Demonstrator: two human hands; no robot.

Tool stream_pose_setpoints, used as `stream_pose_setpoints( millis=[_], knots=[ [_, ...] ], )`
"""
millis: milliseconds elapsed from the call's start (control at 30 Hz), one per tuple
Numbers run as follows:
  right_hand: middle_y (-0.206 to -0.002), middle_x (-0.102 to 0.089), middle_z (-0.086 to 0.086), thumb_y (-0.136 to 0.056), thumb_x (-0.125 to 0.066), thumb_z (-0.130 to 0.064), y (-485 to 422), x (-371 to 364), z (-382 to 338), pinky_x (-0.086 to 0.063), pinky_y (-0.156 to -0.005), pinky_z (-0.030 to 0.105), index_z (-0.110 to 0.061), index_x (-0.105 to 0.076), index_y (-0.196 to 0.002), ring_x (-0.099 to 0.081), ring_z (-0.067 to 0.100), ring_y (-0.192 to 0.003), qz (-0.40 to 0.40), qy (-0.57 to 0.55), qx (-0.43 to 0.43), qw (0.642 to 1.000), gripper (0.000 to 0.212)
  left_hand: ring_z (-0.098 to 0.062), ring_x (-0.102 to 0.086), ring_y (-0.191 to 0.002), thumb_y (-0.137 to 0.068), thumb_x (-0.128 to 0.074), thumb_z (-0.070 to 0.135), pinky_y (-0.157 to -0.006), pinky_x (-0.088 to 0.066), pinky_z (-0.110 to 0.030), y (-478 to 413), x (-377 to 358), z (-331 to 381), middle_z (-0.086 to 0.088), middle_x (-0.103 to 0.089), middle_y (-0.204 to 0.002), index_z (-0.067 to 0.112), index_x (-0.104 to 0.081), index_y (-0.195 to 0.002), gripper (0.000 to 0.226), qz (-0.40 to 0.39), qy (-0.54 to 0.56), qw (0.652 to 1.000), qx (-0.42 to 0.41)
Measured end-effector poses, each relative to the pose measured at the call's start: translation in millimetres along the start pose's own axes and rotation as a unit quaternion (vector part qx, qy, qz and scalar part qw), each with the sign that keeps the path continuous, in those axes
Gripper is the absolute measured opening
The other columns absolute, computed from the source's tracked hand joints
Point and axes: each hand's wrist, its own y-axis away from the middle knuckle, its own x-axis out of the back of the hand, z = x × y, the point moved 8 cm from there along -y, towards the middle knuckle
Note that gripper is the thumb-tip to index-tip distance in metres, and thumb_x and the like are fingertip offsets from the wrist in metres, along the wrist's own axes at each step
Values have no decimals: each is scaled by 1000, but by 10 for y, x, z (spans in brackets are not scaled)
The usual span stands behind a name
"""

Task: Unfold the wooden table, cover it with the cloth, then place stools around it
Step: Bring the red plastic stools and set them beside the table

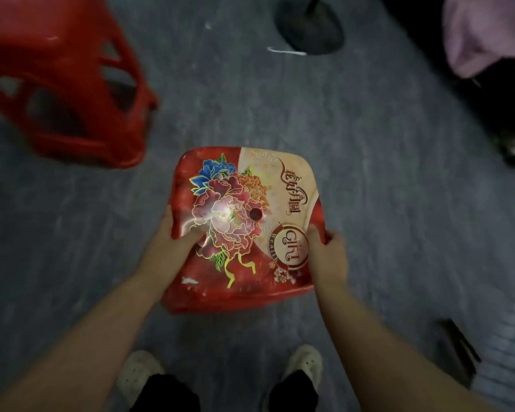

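I look straight down on a red plastic stool (244, 203) whose square seat carries a flower print and lettering. My left hand (173, 245) grips the seat's left edge, thumb on top. Its right edge is held by my right hand (324, 257), fingers wrapped under the rim. The stool sits in front of my feet over the grey floor; whether its legs touch the floor is hidden by the seat. A second red stool (63, 84) stands at the upper left, blurred. The wooden table is out of view.
A pink-lilac cloth (485, 31) hangs over something dark at the upper right. A dark round base (309, 28) rests on the floor at the top centre. A dark flat object (461, 346) lies at the lower right. My pale shoes (304, 364) are at the bottom.
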Motion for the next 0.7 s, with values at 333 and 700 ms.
stream_pose_setpoints(
  millis=[333,700],
  knots=[
    [-123,-59,5,-89,-51,-48,-1212,2550,1475,-45,-89,36,-14,-46,-128,-57,26,-110,152,-70,-117,979,52,-6,-66,-97,-82,-68,42,-82,-51,-31,-143,-3451,591,14,-67,-112,42,-51,-124,45,-194,-75,977,-44],
    [-111,-55,-1,-87,-58,-44,-1613,3924,3226,-45,-68,28,-13,-41,-125,-55,16,-92,198,-111,-228,947,52,-3,-65,-94,-85,-65,43,-69,-46,-20,303,-5999,142,14,-67,-106,33,-53,-123,41,-303,-180,936,-13]
  ],
)
